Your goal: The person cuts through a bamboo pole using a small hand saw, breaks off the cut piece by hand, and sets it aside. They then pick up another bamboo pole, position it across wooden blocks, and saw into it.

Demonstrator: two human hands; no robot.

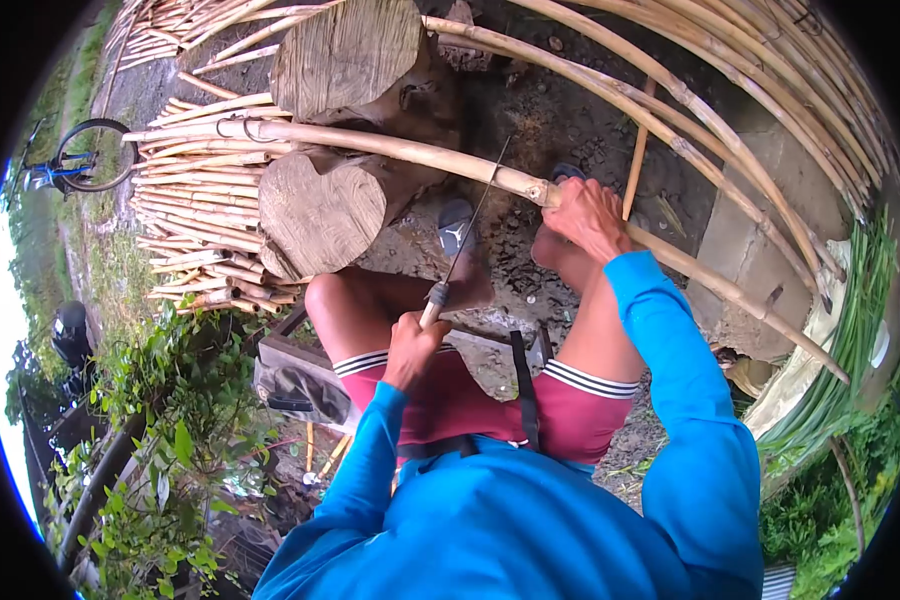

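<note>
The fingers (427, 338) of the left hand (412, 352) are wrapped around the grip of a long-bladed tool (460, 250), those of the right hand (588, 218) around a pale pole (390, 148). Farthest left is a bicycle (88, 158), then a stack of cut lengths (200, 195), laid roughly parallel, probably to keep them tidy. The pole's left part passes between two sawn log faces (345, 60), perhaps using the wood as a rest (a curved metal piece (238, 128) sits by it there). The blade crosses the pole in the middle; whether it bites in, I cannot tell. The right hand grips just beyond, near a joint, presumably to steady it. Past that hand a thinner stretch slants down rightward, maybe the same piece. Long poles (750, 60) arc at upper right; green stalks (855, 310) lie heaped on a pale sheet (815, 345). No container is clearly distinguishable.
</note>
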